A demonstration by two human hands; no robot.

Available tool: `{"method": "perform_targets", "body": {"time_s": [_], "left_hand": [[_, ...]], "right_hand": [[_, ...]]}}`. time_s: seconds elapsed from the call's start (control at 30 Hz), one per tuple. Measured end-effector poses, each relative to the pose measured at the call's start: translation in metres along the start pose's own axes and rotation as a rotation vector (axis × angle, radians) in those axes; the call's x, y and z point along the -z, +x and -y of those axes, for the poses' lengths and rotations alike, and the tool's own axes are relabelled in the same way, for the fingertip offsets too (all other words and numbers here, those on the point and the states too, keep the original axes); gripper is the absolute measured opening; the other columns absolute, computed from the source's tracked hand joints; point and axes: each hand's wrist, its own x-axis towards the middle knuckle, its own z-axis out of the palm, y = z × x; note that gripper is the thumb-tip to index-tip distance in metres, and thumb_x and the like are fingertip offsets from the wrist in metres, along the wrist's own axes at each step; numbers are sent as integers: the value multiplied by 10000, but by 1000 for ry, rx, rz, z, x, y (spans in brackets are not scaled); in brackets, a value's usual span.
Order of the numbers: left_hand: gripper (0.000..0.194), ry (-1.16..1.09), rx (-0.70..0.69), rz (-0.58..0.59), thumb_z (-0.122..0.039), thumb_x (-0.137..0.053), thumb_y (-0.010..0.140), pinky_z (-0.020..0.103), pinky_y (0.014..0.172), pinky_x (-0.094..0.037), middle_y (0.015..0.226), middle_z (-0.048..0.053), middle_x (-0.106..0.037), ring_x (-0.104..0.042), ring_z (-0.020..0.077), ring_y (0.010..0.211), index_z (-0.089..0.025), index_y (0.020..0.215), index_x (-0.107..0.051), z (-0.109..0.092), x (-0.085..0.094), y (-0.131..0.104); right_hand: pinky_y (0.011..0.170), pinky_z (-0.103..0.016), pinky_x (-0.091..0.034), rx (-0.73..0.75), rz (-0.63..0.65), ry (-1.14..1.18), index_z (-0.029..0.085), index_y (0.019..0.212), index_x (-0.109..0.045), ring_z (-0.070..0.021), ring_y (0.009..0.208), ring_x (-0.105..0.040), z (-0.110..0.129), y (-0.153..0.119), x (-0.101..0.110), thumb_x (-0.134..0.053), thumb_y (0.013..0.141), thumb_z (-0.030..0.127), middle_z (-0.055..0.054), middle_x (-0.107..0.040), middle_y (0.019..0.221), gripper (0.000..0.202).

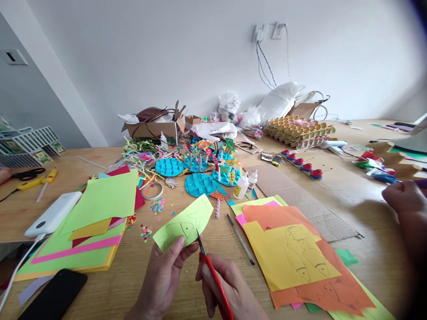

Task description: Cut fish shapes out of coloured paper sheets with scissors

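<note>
A piece of light green paper (200, 207) with fish outlines drawn on it is pinched in my left hand (167, 275), thumb on top. My right hand (227, 280) grips red-handled scissors (213, 276), whose dark blades point up at the paper's lower right edge, beside a drawn fish head. From here I cannot tell whether the blades touch the paper. Just right of my hands lies a pen (240, 240). Past it, a yellow sheet (283, 260) with pencilled fish rests on orange paper (350, 289).
Blue paper discs (200, 184) with paper fish stand behind my hands, near glue bottles (240, 186). Left are stacked coloured sheets (103, 200), a power bank (53, 213) and a phone (55, 295). Another person's hand (402, 198) is at the right. Egg trays (296, 131) sit at the back.
</note>
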Motion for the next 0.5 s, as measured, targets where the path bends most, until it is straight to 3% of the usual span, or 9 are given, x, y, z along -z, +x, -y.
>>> {"method": "perform_targets", "body": {"time_s": [0.27, 0.5], "left_hand": [[277, 10, -4, 18, -167, -685, 686, 278, 674, -562, 886, 49, -719, -672, 208, 795, -177, 961, -658, 1, 1, 2], [217, 8, 1, 22, -171, -682, 688, 291, 682, -560, 856, 43, -719, -671, 217, 797, -172, 905, -665, 1, 1, 1]], "right_hand": [[309, -153, -230, 56, 28, 38, 167, 661, -487, -49, 288, -309, -15, 4, -1, -391, 752, 670, 85, -384, 355, 520], [319, -157, -237, 33, 30, 36, 167, 670, -488, -55, 297, -330, -12, 4, -1, -394, 725, 698, 82, -397, 361, 542]]}}
